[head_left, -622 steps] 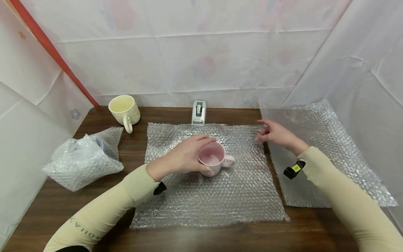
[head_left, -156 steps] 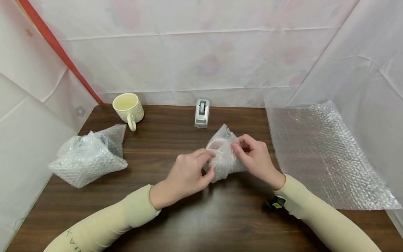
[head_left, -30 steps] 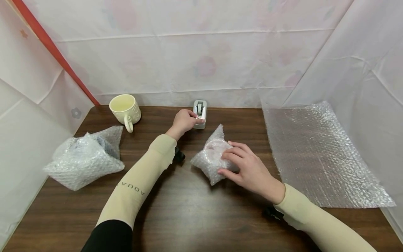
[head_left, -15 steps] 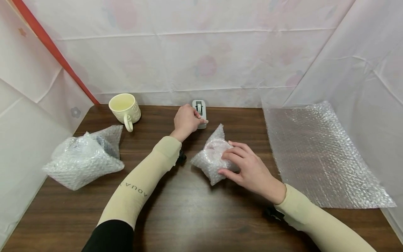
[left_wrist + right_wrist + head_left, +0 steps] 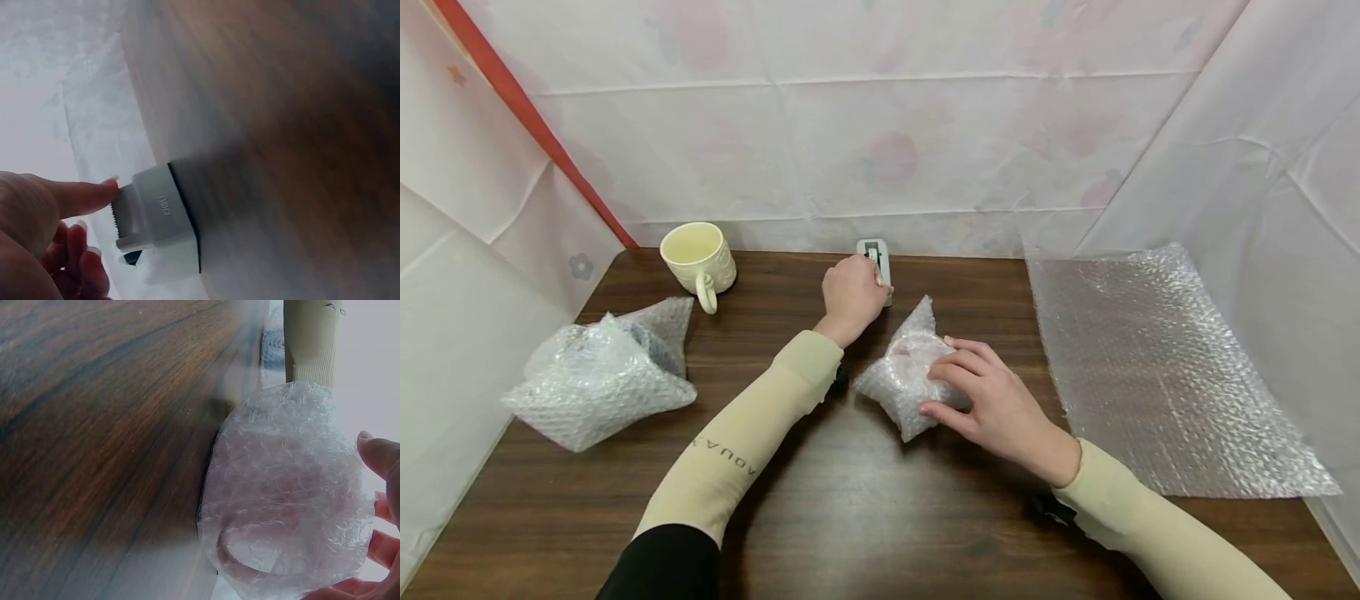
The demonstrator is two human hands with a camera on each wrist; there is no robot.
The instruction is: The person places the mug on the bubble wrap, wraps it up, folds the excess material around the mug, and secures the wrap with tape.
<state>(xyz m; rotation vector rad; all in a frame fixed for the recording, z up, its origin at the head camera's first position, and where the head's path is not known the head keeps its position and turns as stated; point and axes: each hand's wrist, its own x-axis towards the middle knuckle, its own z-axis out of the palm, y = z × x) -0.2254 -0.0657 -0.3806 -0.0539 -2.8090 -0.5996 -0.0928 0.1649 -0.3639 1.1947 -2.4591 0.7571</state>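
Note:
My left hand (image 5: 853, 297) is at the front end of a small grey-white tape dispenser (image 5: 883, 263) by the back edge. In the left wrist view the thumb rests on the serrated cutter of the tape dispenser (image 5: 164, 219), and the other fingers curl below it. Whether a strip of clear tape is between them cannot be made out. My right hand (image 5: 992, 404) holds a pink mug wrapped in bubble wrap (image 5: 901, 379) on the table, its fingers curved over the right side. Through the film, the right wrist view shows the handle of the wrapped mug (image 5: 294, 481).
A pale yellow mug (image 5: 698, 257) stands at the back left. In front of it lies another bubble-wrapped bundle (image 5: 598, 379), something bluish inside. A flat bubble wrap sheet (image 5: 1165, 375) covers the table's right side. Fabric walls (image 5: 925, 150) border the wooden table (image 5: 880, 517).
Since half a second ago, my left hand has rolled over at the dispenser and come slightly nearer. The right hand and wrapped mug stay put. Much earlier, the pink mug stood bare on a flat sheet.

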